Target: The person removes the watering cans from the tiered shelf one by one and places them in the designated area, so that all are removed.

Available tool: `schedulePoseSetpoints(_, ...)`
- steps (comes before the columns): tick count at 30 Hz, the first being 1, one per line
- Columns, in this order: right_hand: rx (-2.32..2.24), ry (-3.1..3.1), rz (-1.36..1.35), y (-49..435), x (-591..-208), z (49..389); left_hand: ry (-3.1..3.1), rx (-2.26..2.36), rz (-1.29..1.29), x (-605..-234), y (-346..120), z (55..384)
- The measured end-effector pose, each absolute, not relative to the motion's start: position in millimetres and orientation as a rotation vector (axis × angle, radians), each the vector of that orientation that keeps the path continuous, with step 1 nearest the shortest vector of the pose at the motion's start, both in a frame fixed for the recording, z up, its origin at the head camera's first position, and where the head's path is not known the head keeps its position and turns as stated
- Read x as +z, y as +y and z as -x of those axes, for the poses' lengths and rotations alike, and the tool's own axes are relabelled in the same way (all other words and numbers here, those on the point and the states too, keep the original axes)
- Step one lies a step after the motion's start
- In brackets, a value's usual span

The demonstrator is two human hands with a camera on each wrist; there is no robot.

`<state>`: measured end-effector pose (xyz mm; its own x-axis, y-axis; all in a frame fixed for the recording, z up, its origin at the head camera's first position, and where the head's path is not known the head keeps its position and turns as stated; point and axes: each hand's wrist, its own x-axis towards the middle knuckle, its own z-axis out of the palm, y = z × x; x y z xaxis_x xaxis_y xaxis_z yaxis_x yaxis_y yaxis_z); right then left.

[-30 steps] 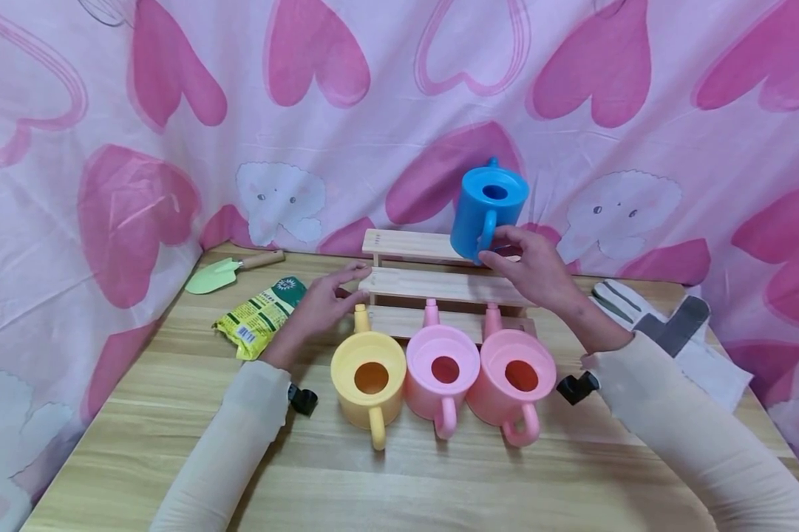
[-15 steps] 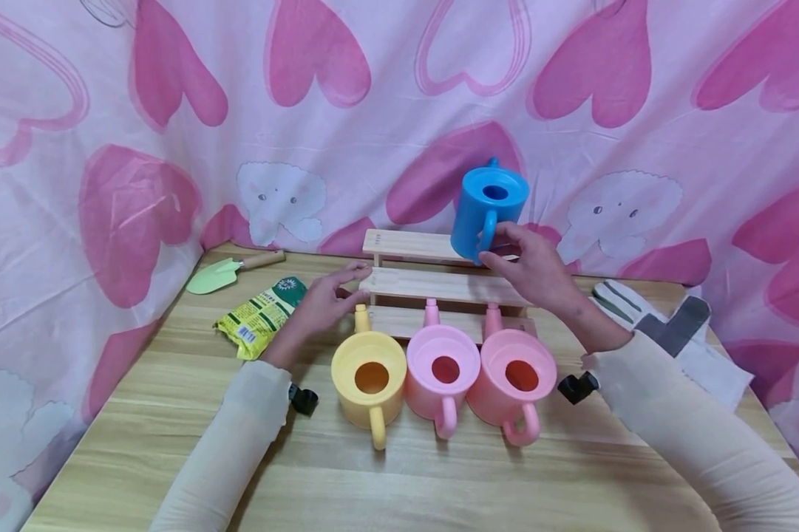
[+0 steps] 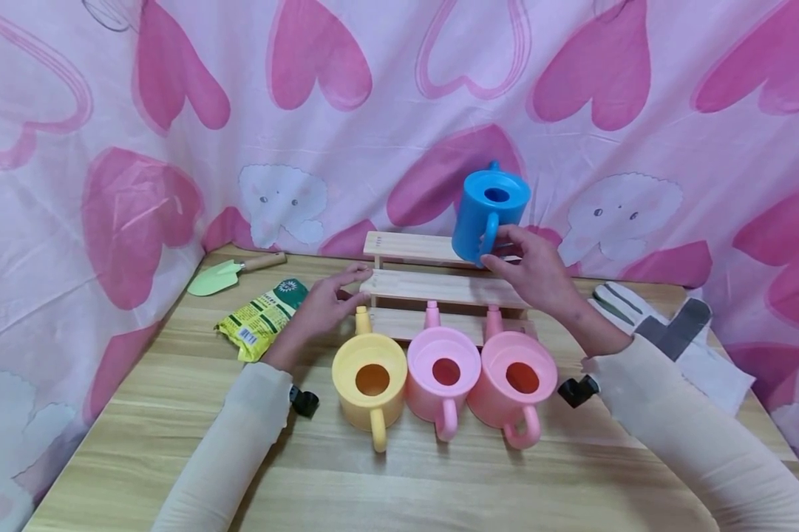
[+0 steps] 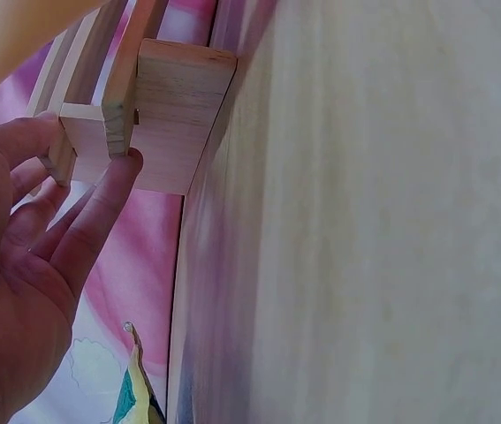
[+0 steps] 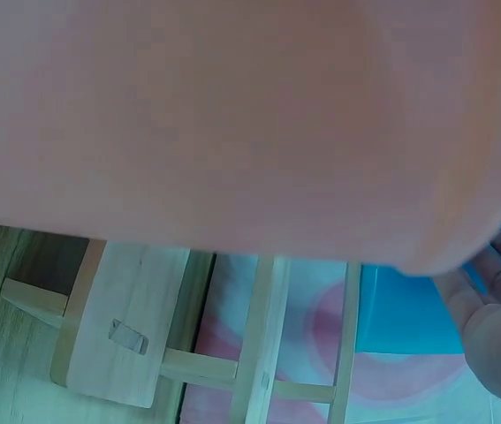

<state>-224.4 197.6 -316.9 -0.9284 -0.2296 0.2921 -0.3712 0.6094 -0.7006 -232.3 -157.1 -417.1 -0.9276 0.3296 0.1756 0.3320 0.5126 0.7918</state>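
My right hand [image 3: 542, 272] pinches the handle of a blue watering can [image 3: 475, 222]. The can stands upright at the right part of the top shelf of a stepped wooden stand [image 3: 432, 283]; in the right wrist view the base of the blue can [image 5: 409, 314] meets that shelf's edge. With thumb and fingers, my left hand [image 3: 326, 303] holds the left end of the stand's middle shelf. A yellow watering can [image 3: 352, 406], a light pink watering can [image 3: 426, 391] and a darker pink watering can [image 3: 488, 391] stand in a row before the stand, handles toward me.
On the left of the table [image 3: 372, 491] lie a green trowel [image 3: 216, 279] and a yellow-green packet [image 3: 259, 318]. Grey and white gloves [image 3: 665, 332] lie at the right. A pink heart-patterned curtain [image 3: 346, 148] hangs behind the stand. The darker pink can blocks much of the right wrist view.
The picture has shifted slightly downward with the head camera. Both hands and the blue watering can keep their places.
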Motion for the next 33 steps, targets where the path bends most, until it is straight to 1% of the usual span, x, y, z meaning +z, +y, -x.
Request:
schedulePoseSetpoints(8, 1.221, -2.602, -0.523, 203, -316, 221, -2.721, -1.436, 0.608, -418, -156, 233)
schedulePoseSetpoints(18, 1.229, -2.583, -0.53, 221, -305, 205, -2.724, -1.426, 0.601, -418, -157, 234)
schedulePoseSetpoints(26, 1.172, -2.651, -0.399, 244, -297, 179, -2.711, -1.422, 0.627, -419, -157, 235)
schedulePoseSetpoints(33, 1.064, -2.619, -0.383, 271, -299, 153, -2.717, -1.425, 0.616, -418, -158, 234)
